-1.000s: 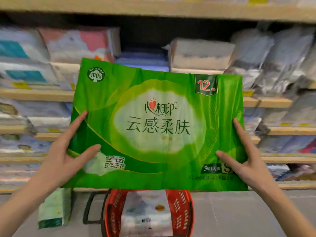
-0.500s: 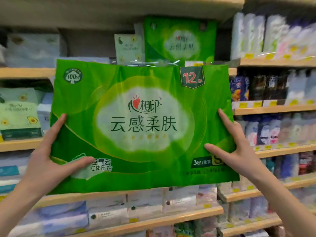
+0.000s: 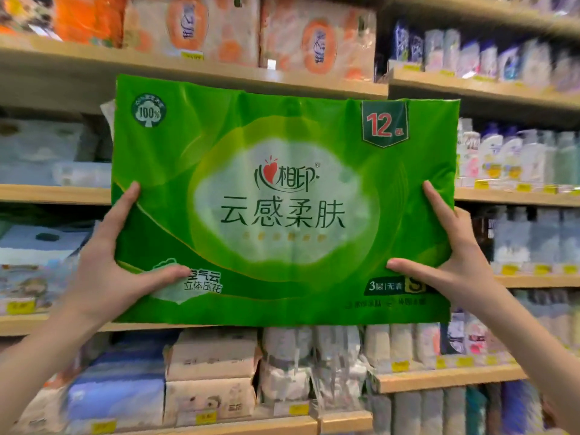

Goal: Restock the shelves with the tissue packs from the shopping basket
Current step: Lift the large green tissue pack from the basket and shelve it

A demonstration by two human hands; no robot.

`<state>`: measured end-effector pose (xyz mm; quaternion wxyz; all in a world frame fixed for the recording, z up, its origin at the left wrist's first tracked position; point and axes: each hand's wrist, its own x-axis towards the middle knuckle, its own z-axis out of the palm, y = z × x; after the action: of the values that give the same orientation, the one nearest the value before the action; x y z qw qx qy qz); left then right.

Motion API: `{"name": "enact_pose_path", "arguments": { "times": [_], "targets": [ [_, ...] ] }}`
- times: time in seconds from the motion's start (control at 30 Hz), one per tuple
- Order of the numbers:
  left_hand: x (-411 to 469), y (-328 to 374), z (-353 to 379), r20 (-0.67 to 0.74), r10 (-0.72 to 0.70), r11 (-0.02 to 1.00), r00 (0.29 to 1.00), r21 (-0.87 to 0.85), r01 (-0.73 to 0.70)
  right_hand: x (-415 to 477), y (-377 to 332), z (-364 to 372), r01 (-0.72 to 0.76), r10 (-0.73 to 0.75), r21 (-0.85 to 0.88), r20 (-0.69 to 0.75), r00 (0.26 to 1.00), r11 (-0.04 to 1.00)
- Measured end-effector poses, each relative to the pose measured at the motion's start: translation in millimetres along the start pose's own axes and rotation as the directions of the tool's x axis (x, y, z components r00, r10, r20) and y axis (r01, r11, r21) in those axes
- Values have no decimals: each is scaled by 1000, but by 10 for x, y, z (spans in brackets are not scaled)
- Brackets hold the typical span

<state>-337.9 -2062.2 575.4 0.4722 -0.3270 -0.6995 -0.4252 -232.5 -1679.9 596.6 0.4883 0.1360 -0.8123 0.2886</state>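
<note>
A large green tissue pack (image 3: pixel 282 199) with a white oval label and a "12" badge fills the middle of the view, held up flat in front of the wooden shelves (image 3: pixel 56 193). My left hand (image 3: pixel 106 268) grips its lower left edge, thumb across the front. On the lower right edge sits my right hand (image 3: pixel 452 262), gripping the same way. The shopping basket is out of view, and the shelf space behind the pack is hidden.
Orange and white tissue packs (image 3: pixel 219 26) line the top shelf. White and blue packs (image 3: pixel 207 378) fill the lower shelves at left and centre. Bottles (image 3: pixel 508 158) stand on the shelves at right. A shelf board (image 3: pixel 439 379) juts out at lower right.
The green pack has risen from above the red basket to the upper shelves, both hands keeping their grip. The view has tilted up, so the basket and floor have dropped out of sight.
</note>
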Motion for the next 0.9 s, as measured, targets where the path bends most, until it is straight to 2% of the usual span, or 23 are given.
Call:
{"name": "enact_pose_path", "arguments": {
  "times": [0.13,0.43,0.63,0.8,0.9],
  "targets": [
    [301,82,187,-30,12,999,999,48,-10,273,177,-70,35,-35,-12,-17,999,999],
    [1203,-180,544,-60,180,979,982,105,-173,1080,542,119,74,-79,-46,-124,989,996],
    [1815,-467,780,-125,262,960,957,132,-246,1707,713,263,137,-160,-110,-250,955,984],
    [2208,-716,1002,-135,320,944,938,128,-304,2158,887,344,222,-263,-170,-281,923,960],
    [2379,-833,1127,-140,353,934,925,118,-338,2378,1030,422,262,-290,-132,-302,908,956]
  ]
}}
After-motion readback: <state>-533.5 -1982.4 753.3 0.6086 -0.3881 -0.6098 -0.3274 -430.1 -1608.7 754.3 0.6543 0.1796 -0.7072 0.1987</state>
